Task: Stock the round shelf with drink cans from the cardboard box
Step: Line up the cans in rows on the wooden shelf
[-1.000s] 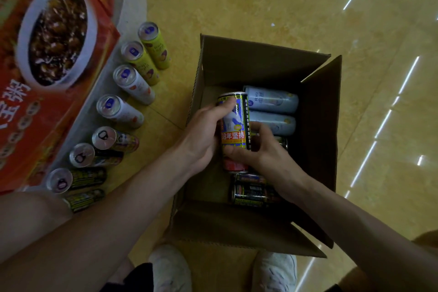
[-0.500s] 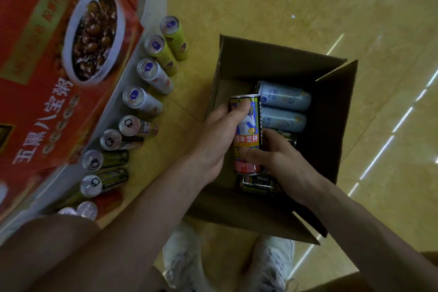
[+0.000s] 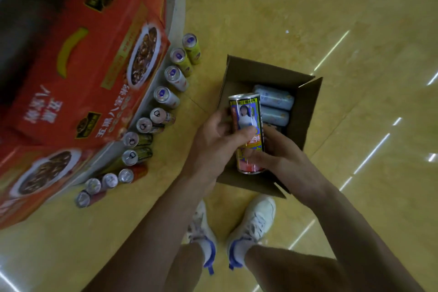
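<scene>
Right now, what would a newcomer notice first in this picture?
Both hands hold one tall printed can upright over the open cardboard box at centre, the left hand high on it, the right hand low. At left, a curved row of cans follows the edge of the round shelf, under big red cartons.

Both forearms are bare as far as the picture's edge, and the left hand (image 3: pixel 213 140) and right hand (image 3: pixel 282 161), over the near side of the cardboard box (image 3: pixel 310 106), are bare too. Just on the near side of the box are white low-top sneakers, the left shoe (image 3: pixel 201 232) and the right shoe (image 3: pixel 254 223). They have white laces, greyish scuffed side panels and bright blue trim round the heel. A blue strip trails behind each heel, perhaps a pull tab, though blur makes it uncertain. The lower legs, further from the box, are bare.
</scene>
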Demonstrator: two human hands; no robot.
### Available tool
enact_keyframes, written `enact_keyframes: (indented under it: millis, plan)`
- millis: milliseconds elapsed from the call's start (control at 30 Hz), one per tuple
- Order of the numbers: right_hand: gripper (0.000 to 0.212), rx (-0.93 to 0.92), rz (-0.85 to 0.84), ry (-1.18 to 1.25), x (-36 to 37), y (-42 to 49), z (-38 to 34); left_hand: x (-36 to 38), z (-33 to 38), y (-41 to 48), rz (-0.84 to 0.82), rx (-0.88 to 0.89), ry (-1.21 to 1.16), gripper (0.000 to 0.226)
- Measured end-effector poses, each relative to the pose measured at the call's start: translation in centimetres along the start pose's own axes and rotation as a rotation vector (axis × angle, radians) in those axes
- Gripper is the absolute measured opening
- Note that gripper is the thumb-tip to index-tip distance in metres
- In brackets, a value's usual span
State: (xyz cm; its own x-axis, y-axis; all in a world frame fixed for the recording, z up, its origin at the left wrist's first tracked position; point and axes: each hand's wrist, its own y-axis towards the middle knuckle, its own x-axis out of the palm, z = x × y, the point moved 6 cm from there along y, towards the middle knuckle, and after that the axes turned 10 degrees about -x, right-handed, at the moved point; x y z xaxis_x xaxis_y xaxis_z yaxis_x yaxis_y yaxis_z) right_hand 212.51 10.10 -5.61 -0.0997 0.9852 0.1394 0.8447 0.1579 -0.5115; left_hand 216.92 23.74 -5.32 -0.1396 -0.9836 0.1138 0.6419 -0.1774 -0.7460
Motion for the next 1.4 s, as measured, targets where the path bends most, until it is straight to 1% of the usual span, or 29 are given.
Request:
enact_keyframes:
  millis: [100,200,333,433,533,667,833,933,1000,1167,1233,1333,1400]
  plan:
    - [0.035,0.011,-0.018,-0.018,1.7,-4.3,-3.8,0.3,2.4,-5.7,0.004,-0.036,0.028,0.046]
    - [0.03,0.01,-0.009,-0.074,3.4,-8.6,-8.5,0.7,5.9,-12.0,0.008,-0.036,0.073,0.034]
    - [0.026,-0.011,-0.027,-0.133,5.7,-14.1,-15.6,1.0,11.0,-19.8,0.044,-0.004,0.13,0.029]
    - [0.027,-0.037,-0.06,-0.162,6.9,-17.3,-20.9,1.3,14.5,-24.7,0.077,0.046,0.137,0.028]
    - [0.021,-0.067,-0.116,-0.202,7.8,-19.5,-25.3,1.2,17.6,-29.2,0.12,0.096,0.122,0.028]
    - [0.018,-0.129,-0.198,-0.292,9.8,-21.4,-30.8,0.3,21.3,-34.2,0.194,0.188,0.088,0.036]
    - [0.032,-0.238,-0.256,-0.358,14.4,-22.7,-36.6,-2.9,25.3,-39.6,0.269,0.296,0.042,0.038]
    - [0.031,-0.305,-0.269,-0.378,17.6,-23.3,-39.6,-5.4,27.9,-42.8,0.318,0.354,0.038,0.04]
    - [0.034,-0.379,-0.28,-0.417,20.0,-23.8,-42.1,-7.2,29.6,-44.6,0.356,0.387,0.034,0.039]
    - [0.036,-0.54,-0.343,-0.431,25.5,-24.4,-47.6,-11.6,33.9,-49.2,0.442,0.522,0.038,0.054]
    - [0.035,-0.587,-0.362,-0.419,27.7,-24.6,-49.4,-13.2,35.5,-50.9,0.461,0.577,0.037,0.052]
    - [0.028,-0.648,-0.389,-0.448,30.7,-24.7,-52.0,-15.6,37.7,-53.2,0.467,0.65,0.025,0.052]
    - [0.033,-0.7,-0.398,-0.475,32.6,-24.7,-53.6,-17.3,39.0,-54.8,0.476,0.691,0.003,0.052]
